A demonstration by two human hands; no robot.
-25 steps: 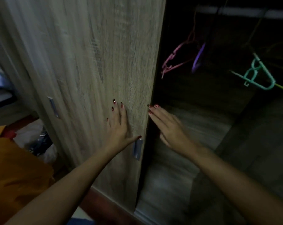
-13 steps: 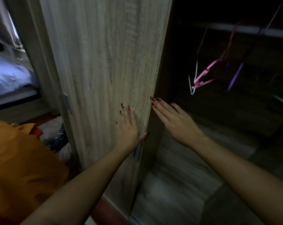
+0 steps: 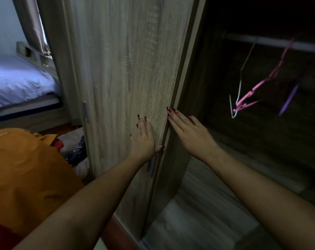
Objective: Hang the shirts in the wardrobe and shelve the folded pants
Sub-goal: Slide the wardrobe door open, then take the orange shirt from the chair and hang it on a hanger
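Observation:
A light wood sliding wardrobe door fills the middle of the view. My left hand lies flat on its face, fingers spread, just above a small metal handle. My right hand presses its fingertips against the door's right edge, holding nothing. Right of the door the wardrobe is dark inside, with a wooden shelf low down. From a rail hang a pink hanger, a white wire hanger and a purple one. An orange shirt lies at the lower left.
A bed with a bluish sheet stands at the far left beneath a curtain. Behind the orange shirt lie other clothes and a dark strap on the floor. A second door handle shows on the door's left side.
The door has slid to the left under both hands, uncovering more of the wardrobe's inside. The view has turned so the bed shows at left and the teal hanger has left the frame.

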